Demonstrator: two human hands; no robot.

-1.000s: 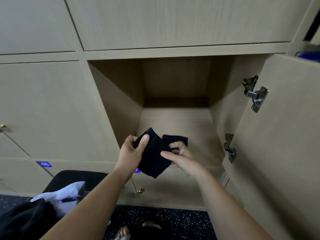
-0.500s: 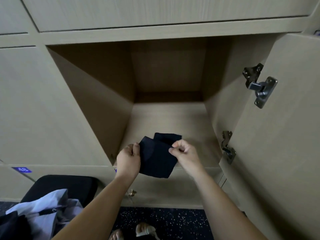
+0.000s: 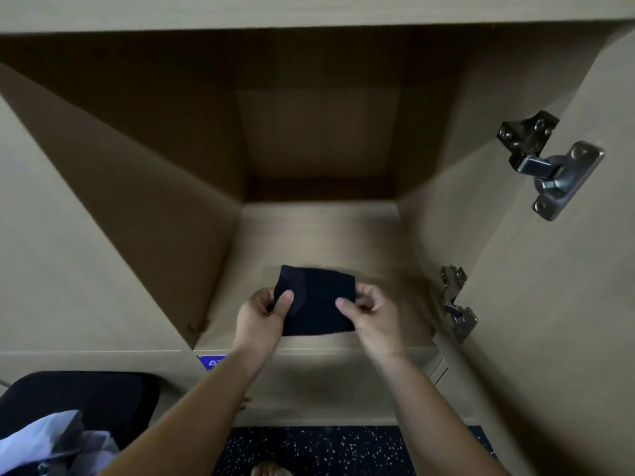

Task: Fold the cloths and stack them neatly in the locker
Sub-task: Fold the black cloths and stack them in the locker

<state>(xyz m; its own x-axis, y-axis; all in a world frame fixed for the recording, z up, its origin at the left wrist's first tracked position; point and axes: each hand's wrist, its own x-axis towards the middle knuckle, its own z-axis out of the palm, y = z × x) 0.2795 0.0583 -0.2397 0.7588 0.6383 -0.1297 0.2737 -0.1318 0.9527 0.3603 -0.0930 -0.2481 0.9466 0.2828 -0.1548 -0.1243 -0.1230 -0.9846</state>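
speckled dark floor (image 3: 309, 448) at the bottom edge, nearest. lower left: black seat (image 3: 86, 396) with a heap of pale cloths (image 3: 44, 438) on it. blue number tag (image 3: 210, 363) on the cabinet front just below the open locker (image 3: 319, 235), partly hidden by the left forearm.

both forearms reach forward and up to the locker mouth. left grip (image 3: 261, 317): thumb on top, fingers curled under, pinching the left edge of a small folded dark cloth (image 3: 319, 304). right grip (image 3: 371, 314): thumb and curled fingers pinching the right edge. cloth spread flat between the two, over the front part of the locker floor; cannot tell if it touches the wood.

right side: door (image 3: 549, 338) swung open, lower hinge (image 3: 457, 304) near the right grip, upper hinge (image 3: 546, 163) higher and further out. beyond the cloth, bare locker floor runs to a shadowed back wall (image 3: 318, 132).
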